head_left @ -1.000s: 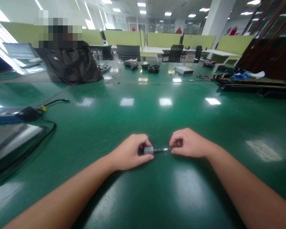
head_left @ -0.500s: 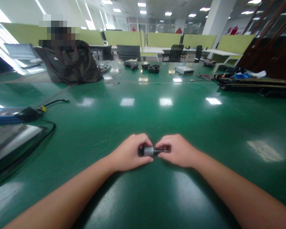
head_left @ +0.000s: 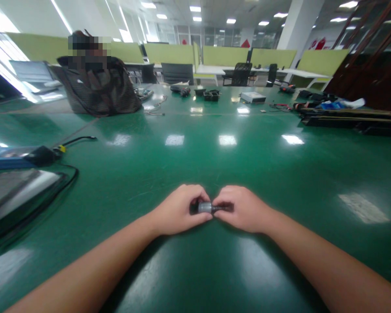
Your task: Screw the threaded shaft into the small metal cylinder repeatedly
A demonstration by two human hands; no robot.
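A small dark object with a silvery-grey cylindrical body (head_left: 204,207) lies level between my two hands, just above or on the green table (head_left: 195,161). My left hand (head_left: 179,209) is closed round its thick end, fingers behind and thumb in front. The fingers and thumb of my right hand (head_left: 244,209) pinch its thin dark end. The fingertips of both hands nearly meet at the middle of the object. Its outer ends are partly hidden in my hands.
Left on the table are a grey-white flat item (head_left: 16,191), a blue item (head_left: 13,158) and black cables. A large dark bag (head_left: 101,89) stands at the back left. Behind are a metal box (head_left: 253,97) and black panels (head_left: 345,118).
The fingers of my right hand have shifted slightly left along the object, covering more of its dark part near the grey body. My left hand keeps its hold.
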